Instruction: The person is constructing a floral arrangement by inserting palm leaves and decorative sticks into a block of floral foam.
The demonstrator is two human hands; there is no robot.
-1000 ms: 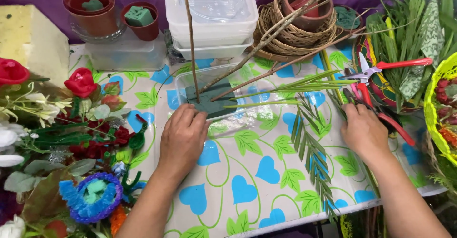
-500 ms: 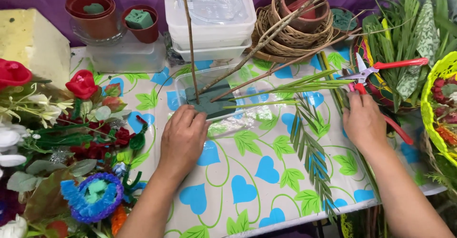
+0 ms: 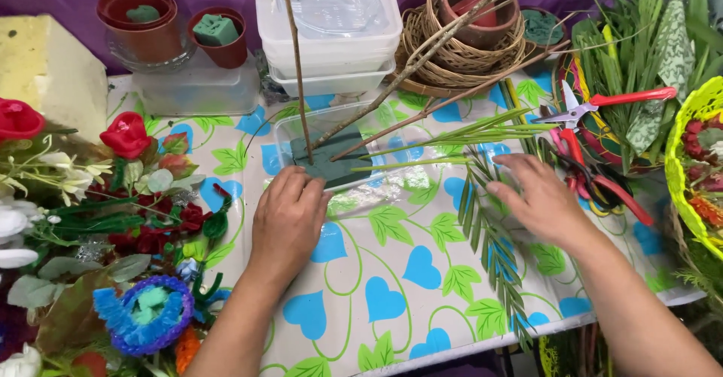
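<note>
Resting my left hand (image 3: pixel 288 215) palm down on the near rim of the clear shallow plastic tray (image 3: pixel 343 132), I keep my fingers loosely curled against its edge rather than clamped around anything. Inside the tray sits a dark green block of floral foam (image 3: pixel 331 162), with three thin brown sticks (image 3: pixel 298 68) standing in it, one nearly upright and two leaning away to the right toward the woven wicker baskets (image 3: pixel 459 45).

My right hand (image 3: pixel 538 200) lies open and flat on the glossy table cover printed with blue hearts and green leaves (image 3: pixel 392 286), fingers spread and holding nothing. It sits just beside a long green palm frond (image 3: pixel 489 238) that runs down toward the table's near edge, and below the pale green grass-like stems (image 3: pixel 467 132) that stretch from the tray toward the right.

Red-handled scissors (image 3: pixel 602 102) lie near my right hand, on a pile of green foliage. Behind the tray stands a stack of translucent white lidded plastic boxes (image 3: pixel 327 27). Two brown flowerpots (image 3: pixel 173 27) holding green foam stand at the back left, beside a pale yellow foam block (image 3: pixel 49 72). Red artificial roses (image 3: pixel 124 132) and mixed flowers crowd the left side.
</note>
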